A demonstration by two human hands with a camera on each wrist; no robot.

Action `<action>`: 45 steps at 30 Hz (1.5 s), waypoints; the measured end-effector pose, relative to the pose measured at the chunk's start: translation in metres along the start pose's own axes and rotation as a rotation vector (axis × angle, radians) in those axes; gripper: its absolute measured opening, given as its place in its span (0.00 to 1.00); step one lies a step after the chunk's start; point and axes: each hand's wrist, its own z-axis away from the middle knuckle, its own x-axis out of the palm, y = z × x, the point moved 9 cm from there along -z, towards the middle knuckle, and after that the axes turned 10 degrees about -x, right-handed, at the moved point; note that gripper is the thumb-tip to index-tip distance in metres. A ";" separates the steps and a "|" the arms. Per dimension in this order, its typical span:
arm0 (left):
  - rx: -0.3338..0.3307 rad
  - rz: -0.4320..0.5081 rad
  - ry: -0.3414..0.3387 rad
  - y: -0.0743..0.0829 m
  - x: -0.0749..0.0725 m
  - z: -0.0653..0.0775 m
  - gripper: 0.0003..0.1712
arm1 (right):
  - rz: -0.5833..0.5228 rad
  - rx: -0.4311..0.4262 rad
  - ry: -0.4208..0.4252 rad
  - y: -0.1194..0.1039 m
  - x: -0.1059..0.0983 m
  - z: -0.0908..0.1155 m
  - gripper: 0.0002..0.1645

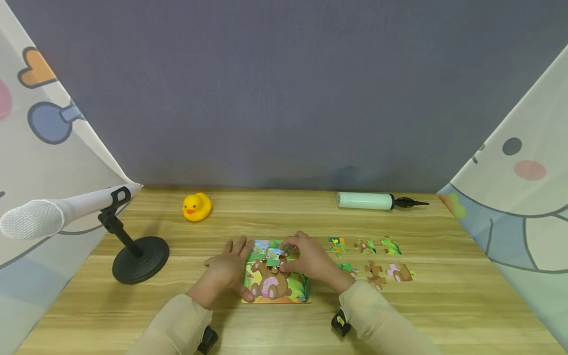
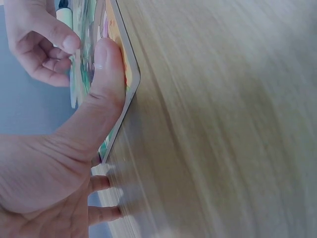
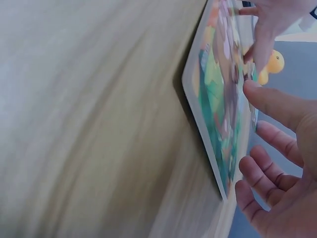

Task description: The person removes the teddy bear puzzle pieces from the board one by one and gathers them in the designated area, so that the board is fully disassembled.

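A jigsaw puzzle board (image 1: 271, 290) with a brown bear picture lies flat on the wooden table. My left hand (image 1: 225, 270) rests along its left side with fingers spread, the thumb (image 2: 106, 64) lying on the lower left corner of the board. Above the upper middle of the picture, my right hand (image 1: 314, 260) pinches a blue and green puzzle piece (image 1: 274, 256) between thumb and finger. The piece looks tilted and raised in the head view; its far edge is partly hidden by the fingers. In the right wrist view the other fingers (image 3: 262, 173) of that hand hang loosely curled.
Several loose puzzle pieces (image 1: 374, 271) lie to the right of the board. A yellow rubber duck (image 1: 197, 206) sits at the back left, and a pale green hand pump (image 1: 366, 200) at the back right. A white microphone (image 1: 66, 212) on a black stand (image 1: 141, 260) stands left.
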 end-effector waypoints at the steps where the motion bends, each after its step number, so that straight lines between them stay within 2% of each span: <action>1: 0.000 0.000 -0.001 0.000 0.000 0.000 0.79 | -0.001 0.002 0.002 0.001 -0.002 0.001 0.23; 10: 0.014 0.016 0.003 -0.001 0.001 0.000 0.79 | -0.004 0.028 0.013 0.005 -0.018 0.017 0.24; 16: 0.014 0.019 -0.003 -0.001 0.001 -0.001 0.79 | 0.023 -0.014 0.023 0.005 -0.034 0.033 0.23; 22: 0.006 0.013 -0.011 -0.001 0.001 -0.001 0.80 | 0.018 0.010 0.018 0.016 -0.049 0.057 0.23; 27: 0.008 0.017 -0.011 0.000 0.000 0.000 0.79 | -0.002 -0.028 0.030 0.023 -0.062 0.080 0.24; 31: 0.006 0.016 -0.016 -0.001 0.001 0.000 0.79 | -0.028 -0.040 0.025 0.030 -0.067 0.097 0.24; 37: 0.015 0.030 -0.011 0.000 0.000 0.001 0.79 | -0.003 -0.065 0.034 0.037 -0.073 0.120 0.24; 45: 0.025 0.052 0.002 0.000 -0.001 0.002 0.79 | -0.021 -0.103 0.001 0.043 -0.071 0.139 0.25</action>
